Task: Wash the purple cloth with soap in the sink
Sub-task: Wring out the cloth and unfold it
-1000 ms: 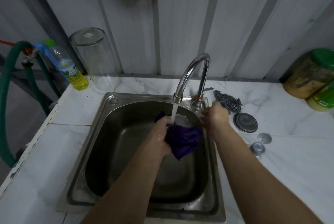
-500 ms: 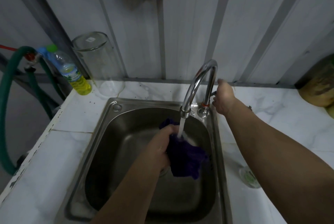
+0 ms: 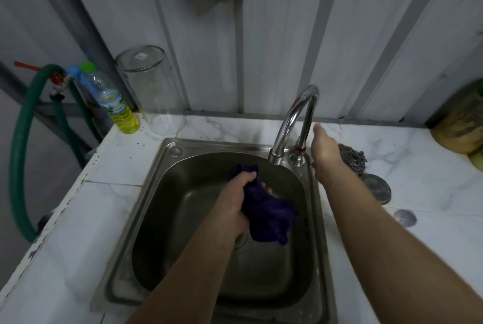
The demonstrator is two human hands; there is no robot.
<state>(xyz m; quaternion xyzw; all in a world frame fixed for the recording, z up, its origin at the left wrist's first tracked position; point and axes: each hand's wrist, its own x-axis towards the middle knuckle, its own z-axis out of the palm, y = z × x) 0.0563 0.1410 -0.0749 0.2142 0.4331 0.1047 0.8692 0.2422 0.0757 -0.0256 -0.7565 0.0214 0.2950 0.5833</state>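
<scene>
Crumpled purple cloth [image 3: 266, 212] hangs over the steel sink basin [image 3: 183, 214], gripped tight in your left hand [image 3: 234, 202]; its long axis runs from your fist down toward your right. Your right hand [image 3: 325, 151], fingers loosely open and holding nothing, is beside the curved chrome tap [image 3: 295, 119].

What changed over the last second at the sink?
The water from the faucet has stopped. The right hand went from beside the cloth up to the faucet base, where it now rests open. The left hand still grips the purple cloth over the sink.
</scene>
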